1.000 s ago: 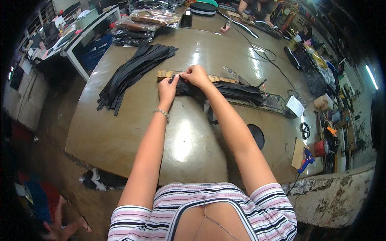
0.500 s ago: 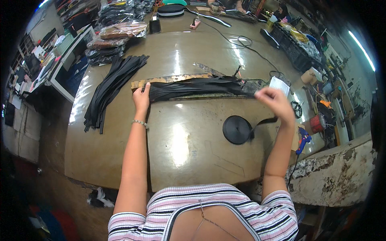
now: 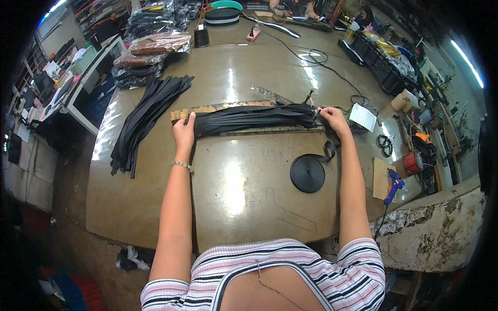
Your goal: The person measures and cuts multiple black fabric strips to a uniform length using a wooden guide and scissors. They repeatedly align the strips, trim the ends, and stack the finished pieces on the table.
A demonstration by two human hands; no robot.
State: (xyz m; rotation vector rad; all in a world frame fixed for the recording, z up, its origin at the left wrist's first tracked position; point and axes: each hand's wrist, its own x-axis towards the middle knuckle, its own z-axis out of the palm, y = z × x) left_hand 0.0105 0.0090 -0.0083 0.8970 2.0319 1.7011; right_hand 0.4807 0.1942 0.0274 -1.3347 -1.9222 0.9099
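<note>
My left hand (image 3: 184, 127) is closed on the left end of a long bundle of black strips (image 3: 251, 118) lying along a worn board (image 3: 178, 114). My right hand (image 3: 331, 118) pinches a black strap at the bundle's right end, beside a small upright fixture (image 3: 310, 98). A flat roll of black tape (image 3: 307, 173) lies below that hand, with a loose length curling up toward it. A second bundle of black strips (image 3: 148, 119) lies to the left, and a white paper (image 3: 363, 116) is just right of my right hand.
A glue gun (image 3: 392, 186) on cardboard, scissors (image 3: 385, 145) and a red tin (image 3: 410, 165) sit at the table's right (image 3: 264, 212). Bagged stacks (image 3: 142, 57), a power cord (image 3: 290, 49) and a black crate (image 3: 384, 65) lie farther back, where other people (image 3: 295, 10) are seated.
My right hand has moved from beside my left hand at the board's left end across to its right end and closed on the strap there. My left hand still holds the left end.
</note>
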